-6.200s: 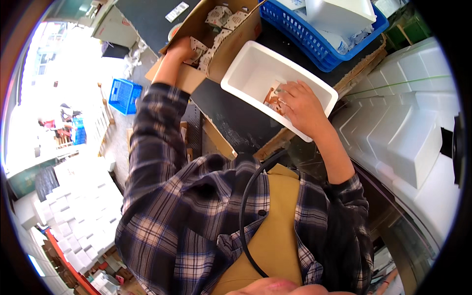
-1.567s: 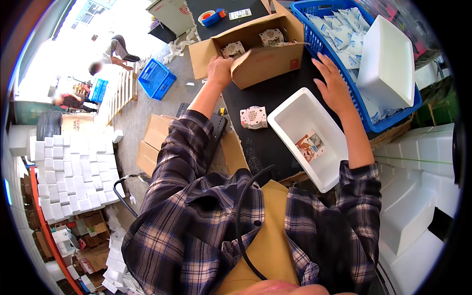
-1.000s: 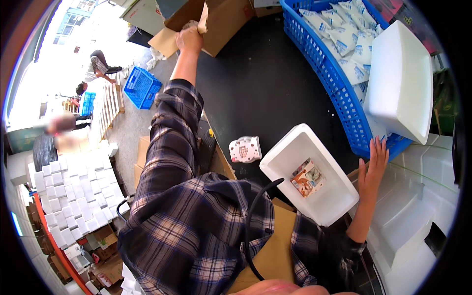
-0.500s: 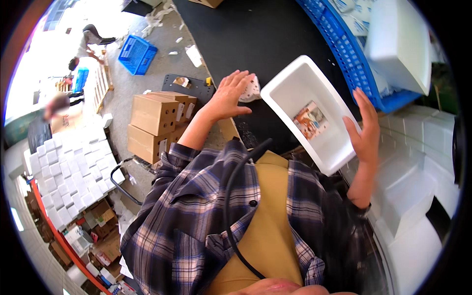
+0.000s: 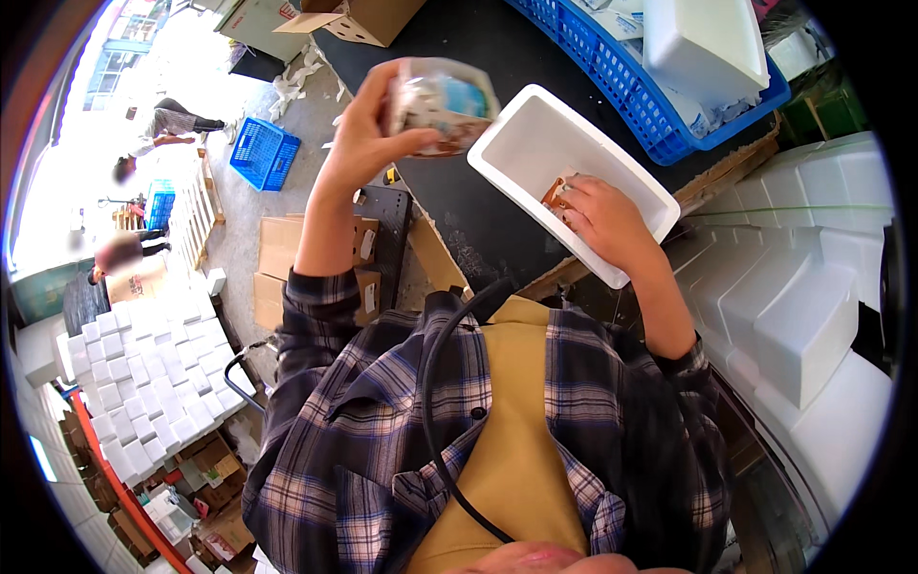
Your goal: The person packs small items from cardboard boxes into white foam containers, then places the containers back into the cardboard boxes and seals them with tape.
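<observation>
Head view: left hand [image 5: 359, 143] grasps a wrapped packet [image 5: 440, 96] raised just left of the white foam box [image 5: 535, 134]; right hand [image 5: 602, 215] presses a brown item inside. Loosely pinched, the packet could drop onto the black table [image 5: 478, 230].

Person, head view: plaid flannel shirt [image 5: 363, 430] in navy, grey and pale pink, open over a mustard-yellow top [image 5: 516, 459]. Sleeves pushed back at 10 and 3 o'clock. Black cable [image 5: 435, 421] looping down the chest. Bare hands.
</observation>
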Tool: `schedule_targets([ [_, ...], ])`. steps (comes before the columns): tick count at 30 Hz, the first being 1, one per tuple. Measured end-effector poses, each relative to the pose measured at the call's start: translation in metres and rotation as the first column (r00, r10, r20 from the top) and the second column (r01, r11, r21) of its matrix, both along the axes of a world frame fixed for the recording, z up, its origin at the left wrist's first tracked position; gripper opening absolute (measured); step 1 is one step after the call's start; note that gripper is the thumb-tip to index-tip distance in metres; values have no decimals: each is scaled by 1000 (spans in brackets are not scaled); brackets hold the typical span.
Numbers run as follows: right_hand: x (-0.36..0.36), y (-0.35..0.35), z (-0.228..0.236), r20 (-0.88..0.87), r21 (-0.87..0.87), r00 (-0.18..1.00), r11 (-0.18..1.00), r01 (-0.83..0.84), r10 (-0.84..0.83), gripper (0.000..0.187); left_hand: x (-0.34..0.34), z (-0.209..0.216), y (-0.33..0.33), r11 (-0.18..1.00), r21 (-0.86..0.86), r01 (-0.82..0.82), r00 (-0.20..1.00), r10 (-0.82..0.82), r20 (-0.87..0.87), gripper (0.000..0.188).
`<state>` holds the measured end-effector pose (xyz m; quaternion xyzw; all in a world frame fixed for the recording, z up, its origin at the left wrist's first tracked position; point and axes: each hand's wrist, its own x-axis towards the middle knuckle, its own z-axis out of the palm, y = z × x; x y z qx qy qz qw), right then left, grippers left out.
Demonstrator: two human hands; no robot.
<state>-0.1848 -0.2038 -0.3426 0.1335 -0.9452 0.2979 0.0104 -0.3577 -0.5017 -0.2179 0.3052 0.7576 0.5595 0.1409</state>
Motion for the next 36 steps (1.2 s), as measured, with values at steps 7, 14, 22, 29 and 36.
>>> schedule_targets([
  [7, -19, -6, -21, 170, 227, 985, 971, -75, 37, 20, 19, -17, 128, 667, -710, 227, 654, -645, -396, 71],
  [14, -14, -4, -34, 110, 175, 994, 985, -12, -7, 18, 18, -81, 133, 598, -779, 192, 407, -770, -491, 76],
  [22, -16, -7, -34, 196, 200, 980, 979, -45, 5, 24, -4, -105, 126, 380, -883, 276, 682, -725, -99, 62],
  [29, -14, -4, -39, 138, 179, 990, 984, -13, -12, 25, 4, -108, 146, 264, -954, 141, 589, -797, -134, 51],
  [36, -17, 0, -23, 177, 256, 941, 937, 238, -287, 20, 7, -132, 131, 382, -920, 88, 506, -813, -289, 32],
])
